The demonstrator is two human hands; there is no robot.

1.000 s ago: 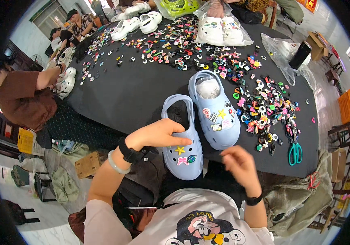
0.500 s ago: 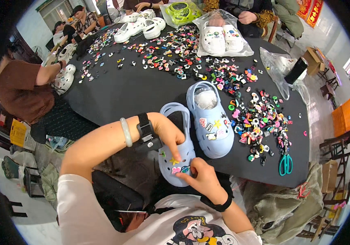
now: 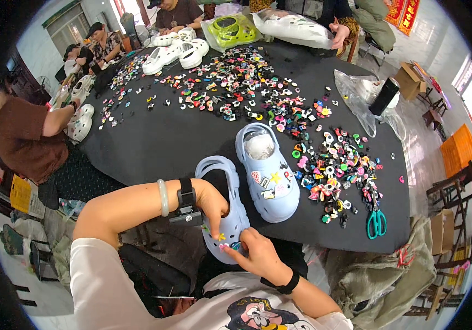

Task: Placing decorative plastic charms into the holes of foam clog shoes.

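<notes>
The near pale-blue foam clog [image 3: 222,212] lies at the front edge of the round black-covered table [image 3: 153,143], toe toward the person, and serves as the landmark here. The left hand [image 3: 212,202] has its fingers tucked into the clog's open mouth, gripping the upper from inside so the shoe is braced against the table. The right hand [image 3: 258,254] sits at the clog's toe, fingertips pinched narrow on a small coloured shoe charm [image 3: 230,247] pressed against one of the holes; a yellow star charm [image 3: 221,237] is already seated just above it.

To do this well, I judge the inside fingers should back the very hole being filled, so the foam does not flex away, and the charm's stud should go in square, not at a slant, with a thumb push until its face lies flat.

Just right of the clog, almost touching, stands its mate, a second pale-blue foam clog [image 3: 268,173] stuffed with white paper and carrying several charms. Further right of that is a heap of loose mixed-colour charms [image 3: 338,170], with green-handled scissors [image 3: 376,223] at the heap's near end.
</notes>
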